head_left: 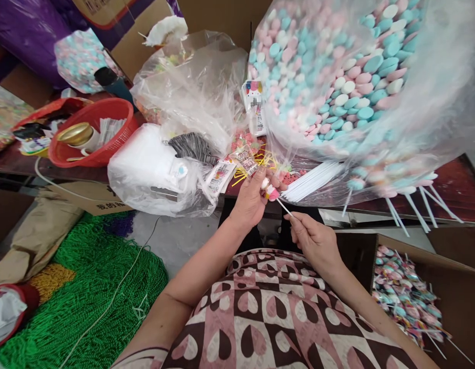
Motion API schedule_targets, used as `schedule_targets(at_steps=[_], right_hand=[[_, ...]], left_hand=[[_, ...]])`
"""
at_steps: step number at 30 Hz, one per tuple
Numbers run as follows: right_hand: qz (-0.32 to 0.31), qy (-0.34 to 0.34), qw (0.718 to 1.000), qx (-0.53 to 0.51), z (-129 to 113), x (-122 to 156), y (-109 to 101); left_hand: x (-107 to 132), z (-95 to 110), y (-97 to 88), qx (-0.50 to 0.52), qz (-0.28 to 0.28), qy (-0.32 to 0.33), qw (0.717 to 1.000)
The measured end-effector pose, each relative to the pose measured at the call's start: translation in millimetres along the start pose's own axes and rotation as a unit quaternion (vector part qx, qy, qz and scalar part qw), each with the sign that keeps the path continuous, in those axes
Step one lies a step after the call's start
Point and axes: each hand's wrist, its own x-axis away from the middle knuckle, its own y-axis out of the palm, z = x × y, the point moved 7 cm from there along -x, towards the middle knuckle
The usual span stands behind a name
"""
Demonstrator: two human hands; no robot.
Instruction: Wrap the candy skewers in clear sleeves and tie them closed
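Note:
My left hand is raised at the table's front edge, its fingers closed on a small printed clear wrapper and on the pink-and-white head of a lollipop. My right hand sits just below and to the right, pinching the lollipop's thin white stick. The two hands are close together, a few centimetres apart. More printed wrappers lie on the table beside my left hand.
A huge clear bag of pastel lollipops fills the right of the table, sticks poking out. A cardboard box of wrapped lollipops stands lower right. Crumpled plastic bags, a red basket and green netting lie left.

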Motion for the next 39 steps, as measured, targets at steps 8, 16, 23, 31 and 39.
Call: schedule_targets(at_steps=[8, 16, 23, 31, 39], right_hand=[[-0.072, 0.113, 0.964, -0.230, 3, -1, 26], [-0.067, 0.105, 0.924, -0.362, -4, -6, 17], [-0.043, 0.096, 0.921, -0.376, -2, -6, 12], [-0.010, 0.067, 0.949, -0.308, 3, -3, 8], [0.016, 0.039, 0.980, -0.194, 10, -4, 2]], left_hand=[[0, -1, 5.9, 0.009, -0.010, 0.003, 1.000], [9, 5, 14.1, -0.022, -0.054, -0.012, 0.998], [23, 12, 6.5, -0.229, -0.023, 0.153, 0.961], [22, 19, 10.1, -0.342, -0.008, 0.199, 0.918], [20, 18, 14.9, -0.370, 0.010, 0.206, 0.906]])
